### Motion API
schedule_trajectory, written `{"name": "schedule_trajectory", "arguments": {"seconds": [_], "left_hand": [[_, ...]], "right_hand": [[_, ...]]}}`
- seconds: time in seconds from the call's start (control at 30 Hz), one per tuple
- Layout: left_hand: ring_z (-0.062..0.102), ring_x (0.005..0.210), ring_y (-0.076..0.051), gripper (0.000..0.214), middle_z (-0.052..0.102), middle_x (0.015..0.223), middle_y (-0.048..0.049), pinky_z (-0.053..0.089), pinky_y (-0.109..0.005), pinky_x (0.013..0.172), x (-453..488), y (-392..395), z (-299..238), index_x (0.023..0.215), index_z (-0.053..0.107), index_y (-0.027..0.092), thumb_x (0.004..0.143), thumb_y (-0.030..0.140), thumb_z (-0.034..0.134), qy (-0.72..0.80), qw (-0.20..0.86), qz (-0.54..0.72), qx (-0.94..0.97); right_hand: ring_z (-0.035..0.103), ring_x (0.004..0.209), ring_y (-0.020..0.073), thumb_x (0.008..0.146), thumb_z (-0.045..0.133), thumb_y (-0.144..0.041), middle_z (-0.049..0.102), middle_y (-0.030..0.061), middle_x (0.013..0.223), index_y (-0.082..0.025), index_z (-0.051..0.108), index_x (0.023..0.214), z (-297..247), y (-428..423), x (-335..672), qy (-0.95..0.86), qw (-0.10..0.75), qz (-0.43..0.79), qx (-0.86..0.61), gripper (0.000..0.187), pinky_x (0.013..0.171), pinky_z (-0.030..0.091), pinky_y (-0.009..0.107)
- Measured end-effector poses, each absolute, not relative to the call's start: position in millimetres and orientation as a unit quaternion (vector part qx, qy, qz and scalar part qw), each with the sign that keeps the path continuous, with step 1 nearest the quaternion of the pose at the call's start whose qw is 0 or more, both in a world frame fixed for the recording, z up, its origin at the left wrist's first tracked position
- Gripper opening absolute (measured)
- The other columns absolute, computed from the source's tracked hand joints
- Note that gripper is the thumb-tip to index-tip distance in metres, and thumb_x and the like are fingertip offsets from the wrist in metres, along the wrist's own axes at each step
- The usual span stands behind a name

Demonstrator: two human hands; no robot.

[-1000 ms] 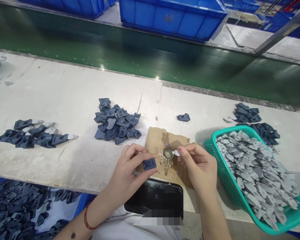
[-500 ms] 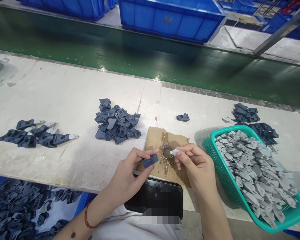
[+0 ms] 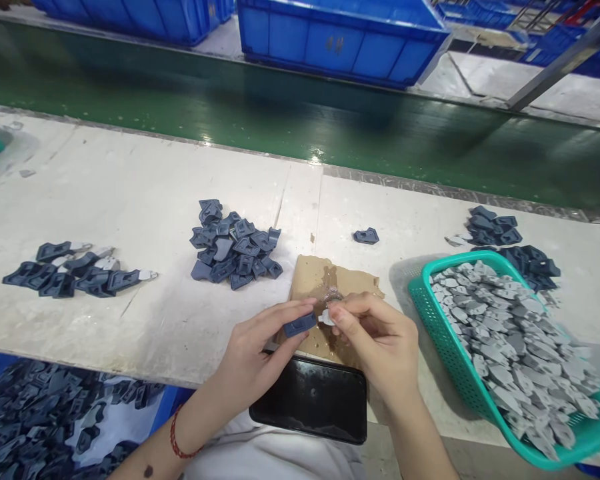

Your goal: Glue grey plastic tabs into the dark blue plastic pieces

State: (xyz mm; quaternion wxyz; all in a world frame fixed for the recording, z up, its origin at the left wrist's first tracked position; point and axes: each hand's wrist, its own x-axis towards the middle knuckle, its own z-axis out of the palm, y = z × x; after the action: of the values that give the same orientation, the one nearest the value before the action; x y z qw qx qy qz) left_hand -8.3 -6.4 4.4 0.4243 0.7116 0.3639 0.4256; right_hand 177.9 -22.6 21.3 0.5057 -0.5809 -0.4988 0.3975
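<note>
My left hand (image 3: 257,347) pinches a small dark blue plastic piece (image 3: 300,325) between thumb and fingers, just above the table's front edge. My right hand (image 3: 375,340) pinches a small light grey insert (image 3: 325,319) whose tip touches the end of the blue piece. Both hands hover over a greasy scrap of brown cardboard (image 3: 313,277); my fingers now cover most of the little grease cap on it.
A loose pile of blue pieces (image 3: 233,243) lies behind my hands, and a row of assembled ones (image 3: 75,273) at the left. A teal basket (image 3: 443,333) of grey inserts sits at the right, with more blue pieces (image 3: 510,243) behind it. A black phone (image 3: 310,400) rests by my lap.
My right hand has carried the grey insert leftward from the grease cap to the blue piece. My left hand has tilted the blue piece toward it.
</note>
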Motion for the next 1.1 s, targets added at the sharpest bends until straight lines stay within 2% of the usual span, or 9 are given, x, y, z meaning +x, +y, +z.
{"name": "schedule_trajectory", "arguments": {"seconds": [0.27,0.57,0.7,0.8,0.9,0.97,1.1], "left_hand": [[0.071,0.122,-0.019,0.034,0.075,0.13,-0.0082,0.063,-0.029,0.1,-8.4,-7.0,1.8,0.128,0.068,0.022,0.097,0.008,0.061,0.361,0.416,0.416,0.723],[0.071,0.123,-0.019,0.037,0.074,0.132,-0.0089,0.059,-0.032,0.106,-9.3,-7.6,-1.3,0.133,0.064,0.021,0.099,0.008,0.057,0.356,0.39,0.391,0.754],[0.071,0.121,-0.017,0.035,0.075,0.13,-0.0088,0.059,-0.028,0.105,-9.1,-7.0,-2.0,0.131,0.065,0.019,0.098,0.007,0.058,0.361,0.387,0.396,0.75],[0.072,0.118,-0.016,0.028,0.076,0.127,-0.0081,0.058,-0.024,0.103,-8.0,-5.4,-1.1,0.125,0.068,0.019,0.098,0.011,0.061,0.377,0.408,0.401,0.728],[0.072,0.116,-0.017,0.032,0.076,0.125,-0.0072,0.058,-0.026,0.101,-7.0,-4.0,1.3,0.129,0.066,0.02,0.097,0.018,0.065,0.395,0.453,0.399,0.693],[0.073,0.107,-0.018,0.029,0.077,0.116,-0.0063,0.06,-0.026,0.093,-6.8,-3.4,3.1,0.124,0.068,0.021,0.096,0.021,0.068,0.407,0.472,0.391,0.677],[0.072,0.085,-0.017,0.01,0.077,0.094,-0.0047,0.059,-0.024,0.073,-7.2,-3.4,5.1,0.102,0.075,0.019,0.093,0.023,0.07,0.431,0.492,0.381,0.653]], "right_hand": [[0.052,0.051,0.0111,0.09,0.072,-0.031,0.061,-0.0014,0.058,-0.021,0.072,0.071,17.3,-20.8,176.4,-0.512,0.486,0.405,-0.581,0.022,0.046,0.041,0.021],[0.054,0.052,0.0113,0.094,0.068,-0.034,0.062,-0.001,0.062,-0.019,0.07,0.074,15.6,-21.3,173.8,-0.542,0.451,0.399,-0.586,0.025,0.049,0.044,0.023],[0.053,0.052,0.0116,0.096,0.065,-0.037,0.061,-0.0009,0.063,-0.019,0.069,0.076,11.7,-22.7,171.6,-0.54,0.44,0.408,-0.591,0.027,0.049,0.044,0.023],[0.053,0.053,0.0113,0.096,0.066,-0.038,0.06,-0.0016,0.063,-0.02,0.069,0.076,8.1,-24.4,170.5,-0.526,0.449,0.419,-0.588,0.028,0.049,0.044,0.022],[0.054,0.054,0.0109,0.096,0.068,-0.036,0.063,-0.0016,0.066,-0.02,0.07,0.08,5.7,-25.7,170.7,-0.519,0.466,0.427,-0.576,0.022,0.051,0.045,0.022],[0.058,0.058,0.0118,0.096,0.068,-0.033,0.067,0.0,0.071,-0.021,0.073,0.083,5.3,-25.9,171.3,-0.533,0.473,0.422,-0.561,0.018,0.055,0.048,0.023],[0.063,0.064,0.0141,0.097,0.067,-0.032,0.071,0.0025,0.076,-0.021,0.074,0.084,6.8,-25.4,172.1,-0.565,0.466,0.417,-0.539,0.019,0.058,0.05,0.026]]}}
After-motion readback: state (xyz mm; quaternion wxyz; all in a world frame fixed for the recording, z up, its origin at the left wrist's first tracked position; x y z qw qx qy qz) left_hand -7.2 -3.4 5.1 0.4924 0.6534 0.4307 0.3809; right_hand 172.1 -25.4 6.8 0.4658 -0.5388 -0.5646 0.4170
